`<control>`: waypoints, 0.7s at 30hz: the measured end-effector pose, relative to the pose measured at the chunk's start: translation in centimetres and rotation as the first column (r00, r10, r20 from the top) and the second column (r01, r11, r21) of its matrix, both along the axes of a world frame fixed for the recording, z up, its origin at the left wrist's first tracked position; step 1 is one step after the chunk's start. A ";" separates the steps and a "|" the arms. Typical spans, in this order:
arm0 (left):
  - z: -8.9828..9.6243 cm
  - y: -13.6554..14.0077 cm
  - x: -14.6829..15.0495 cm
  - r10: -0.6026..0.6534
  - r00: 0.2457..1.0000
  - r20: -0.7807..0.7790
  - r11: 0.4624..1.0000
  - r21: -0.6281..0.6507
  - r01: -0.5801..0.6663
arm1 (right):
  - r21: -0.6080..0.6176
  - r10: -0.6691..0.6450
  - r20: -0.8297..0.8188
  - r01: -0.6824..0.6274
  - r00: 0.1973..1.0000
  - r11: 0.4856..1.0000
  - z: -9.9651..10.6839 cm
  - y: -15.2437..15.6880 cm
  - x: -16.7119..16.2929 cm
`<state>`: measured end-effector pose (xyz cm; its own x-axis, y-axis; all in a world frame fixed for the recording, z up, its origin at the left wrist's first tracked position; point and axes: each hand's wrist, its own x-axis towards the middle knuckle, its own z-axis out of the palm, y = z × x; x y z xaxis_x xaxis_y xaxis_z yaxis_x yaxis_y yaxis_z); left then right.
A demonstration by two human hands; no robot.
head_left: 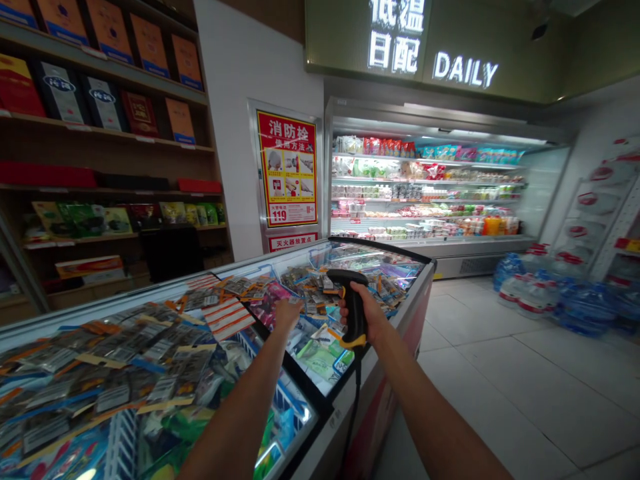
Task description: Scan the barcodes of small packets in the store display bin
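Note:
My right hand (pixel 371 308) is wrapped around the grip of a black and yellow barcode scanner (pixel 356 320). Its head points away to the left and its cord hangs down past the freezer's front edge. My left hand (pixel 287 313) reaches over the chest freezer (pixel 313 390), close to a pink package (pixel 267 301). The fingers look curled, and whatever they may hold is hidden. Small packets (pixel 313 290) with orange edges lie in a heap beyond both hands. Below the scanner is a green package (pixel 317 357).
More packets (pixel 115 373) cover the freezer's left section, with a blue basket (pixel 123 443) among the goods. A lit refrigerated display (pixel 430 193) stands behind. Bottled water packs (pixel 585 307) sit on the tiled floor (pixel 480 373) at right; boxed goods fill shelves (pixel 100 123) at left.

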<state>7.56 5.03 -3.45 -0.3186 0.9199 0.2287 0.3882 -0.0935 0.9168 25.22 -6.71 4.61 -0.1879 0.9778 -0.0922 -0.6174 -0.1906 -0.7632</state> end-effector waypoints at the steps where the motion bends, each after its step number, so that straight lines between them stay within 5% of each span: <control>1: 0.0 -0.2 0.7 -0.010 0.997 -0.079 1.000 -0.028 0.008 | 0.001 -0.007 0.005 0.007 1.000 1.000 0.0 0.0 0.2; 6: 0.3 -1.2 4.3 -0.036 0.922 -0.386 0.979 -0.198 -0.044 | -0.010 -0.021 0.024 0.022 0.999 1.000 -0.4 0.3 1.4; 15: 2.5 -1.2 8.2 -0.040 0.943 -0.329 0.966 -0.253 -0.047 | -0.014 -0.099 0.016 0.099 0.995 0.995 -1.2 1.2 5.2; 21: 1.9 -1.5 11.2 -0.029 0.892 -0.452 0.974 -0.214 -0.077 | 0.000 -0.133 0.019 0.133 0.991 0.991 -1.8 1.7 6.8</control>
